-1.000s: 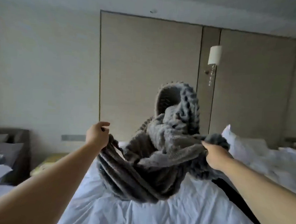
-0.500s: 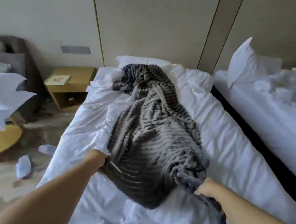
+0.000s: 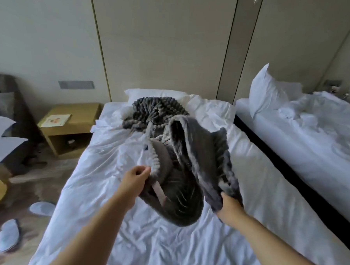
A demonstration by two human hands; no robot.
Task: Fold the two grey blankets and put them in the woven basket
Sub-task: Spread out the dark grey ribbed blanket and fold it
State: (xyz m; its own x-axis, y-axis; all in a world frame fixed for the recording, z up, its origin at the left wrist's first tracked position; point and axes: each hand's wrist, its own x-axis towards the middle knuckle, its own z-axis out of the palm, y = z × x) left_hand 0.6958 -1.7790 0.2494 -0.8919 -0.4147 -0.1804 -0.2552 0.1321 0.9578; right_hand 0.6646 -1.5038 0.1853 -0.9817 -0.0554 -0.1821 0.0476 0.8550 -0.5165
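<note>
A pale tag [image 3: 159, 192] on the grey blanket [image 3: 190, 165] is too blurred to read. Left hand [image 3: 136, 178] pinches one edge, right hand [image 3: 230, 206] grips another, holding it bunched over the bed [image 3: 144, 242].

The room is looking dim and soft. The ribbed grey blanket [image 3: 188, 173] is blurring just past the fingers [image 3: 143, 169] of the left hand [image 3: 135, 179]. The beige wall panels [image 3: 164, 40] are bending far above them.
</note>
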